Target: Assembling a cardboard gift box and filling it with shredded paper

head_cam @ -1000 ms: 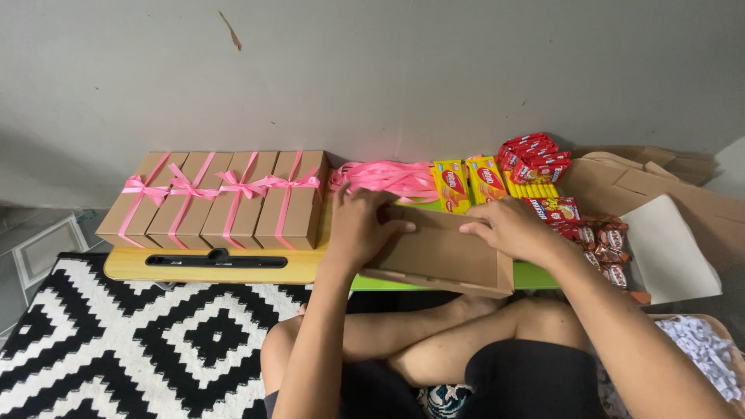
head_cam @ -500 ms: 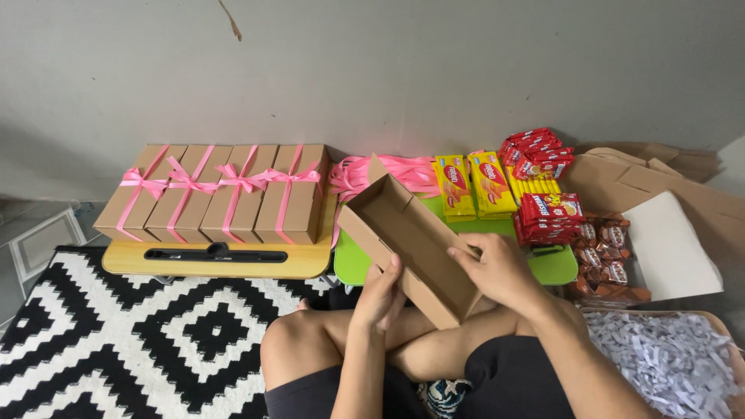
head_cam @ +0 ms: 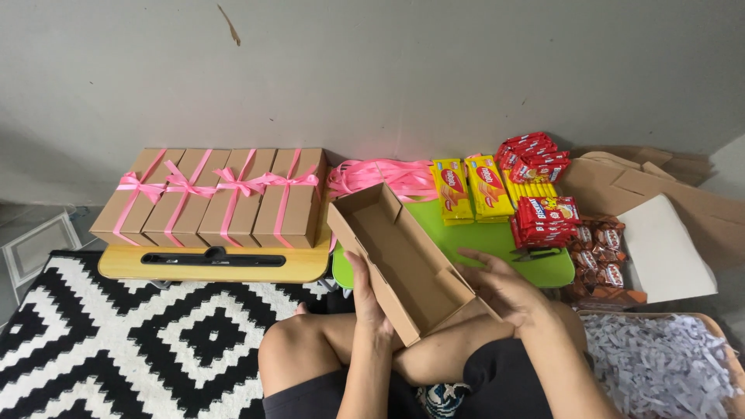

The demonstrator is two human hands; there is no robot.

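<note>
Holding: you have the open brown cardboard box (head_cam: pixel 403 260) up over your crossed legs, tilted so its empty inside faces you.
Left hand: your left hand (head_cam: pixel 366 299) grasps the box's near long wall, thumb on the outer face, which keeps the box steady at that angle.
Right hand: your right hand (head_cam: pixel 504 289) rests at the near short end, fingers spread and loose; it braces the corner flap, and you cannot tell a firm clench from here.
Box position: it sits in the air between your knees and the green tray (head_cam: pixel 497 244), touching neither.
Finished stack: 4 closed boxes tied with pink ribbon (head_cam: pixel 217 194) stand side by side on the wooden lap desk (head_cam: pixel 209 264), well apart from your hands on the left.
Supplies: loose pink ribbon (head_cam: pixel 380 177), yellow biscuit packs (head_cam: pixel 469 188) and red snack packets (head_cam: pixel 543 211) lie along the tray's far edge, near your right side.
Filler: shredded pale paper (head_cam: pixel 660 365) fills a container just beside your right knee.
Floor: a black and white patterned rug (head_cam: pixel 116 341) lies under you.
</note>
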